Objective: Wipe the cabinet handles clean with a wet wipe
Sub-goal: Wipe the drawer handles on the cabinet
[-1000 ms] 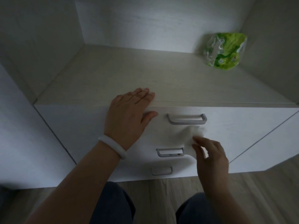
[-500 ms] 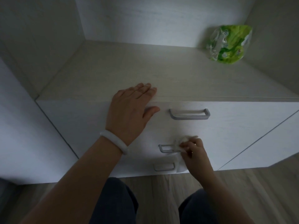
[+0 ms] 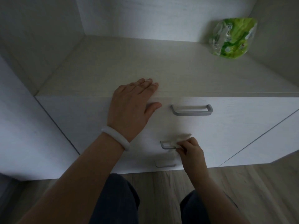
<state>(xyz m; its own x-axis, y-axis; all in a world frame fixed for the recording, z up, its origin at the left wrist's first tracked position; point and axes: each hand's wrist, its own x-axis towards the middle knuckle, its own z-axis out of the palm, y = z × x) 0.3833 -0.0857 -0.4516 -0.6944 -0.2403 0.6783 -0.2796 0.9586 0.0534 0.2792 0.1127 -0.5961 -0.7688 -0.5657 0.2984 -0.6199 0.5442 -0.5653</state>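
My right hand (image 3: 191, 151) pinches the soft, limp wet wipe (image 3: 181, 138) around the stiff middle drawer handle (image 3: 166, 145); my left hand (image 3: 132, 107) rests flat on the cabinet top (image 3: 186, 70)

Bare forearms, white bangle (image 3: 115, 137) on left wrist, dark trousers (image 3: 116, 199).

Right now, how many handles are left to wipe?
Nothing shows for sure that any handle is finished. The right hand is pinching the wet wipe on the middle handle, so that one is in progress. The bottom handle looks untouched, and the top handle is bare. The left hand rests flat on the cabinet top.
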